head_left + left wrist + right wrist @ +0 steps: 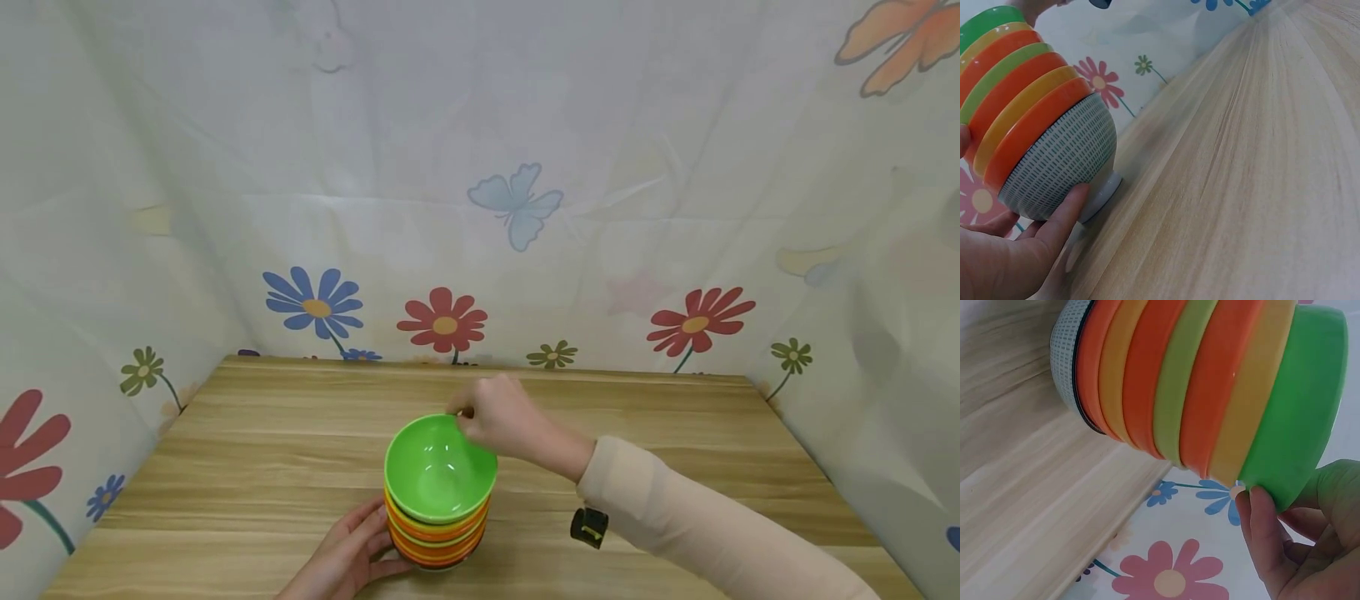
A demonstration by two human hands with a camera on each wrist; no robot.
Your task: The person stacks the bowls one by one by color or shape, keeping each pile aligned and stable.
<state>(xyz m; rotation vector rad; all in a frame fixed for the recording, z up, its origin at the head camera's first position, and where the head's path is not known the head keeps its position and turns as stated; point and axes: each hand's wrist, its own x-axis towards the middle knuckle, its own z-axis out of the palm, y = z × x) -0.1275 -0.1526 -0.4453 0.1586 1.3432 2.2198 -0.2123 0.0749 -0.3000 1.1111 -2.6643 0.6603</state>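
A stack of nested bowls stands on the wooden table, topped by a green bowl (pixel 438 468). Below it, orange bowls (pixel 1041 125), yellow ones and a lighter green one (pixel 1175 394) show as bands. At the bottom sits a white bowl with small green dashes (pixel 1069 153), its foot on the wood. My left hand (pixel 348 550) holds the stack low on its left side, a digit lying along the patterned bowl near the foot. The right hand (pixel 506 417) pinches the green bowl's rim at the far right side, thumb inside and fingers outside.
The wooden table (pixel 300 433) runs back to a hanging cloth (pixel 570 275) printed with flowers and butterflies, which also encloses both sides. A small black device (pixel 589 527) sits at the right sleeve's cuff.
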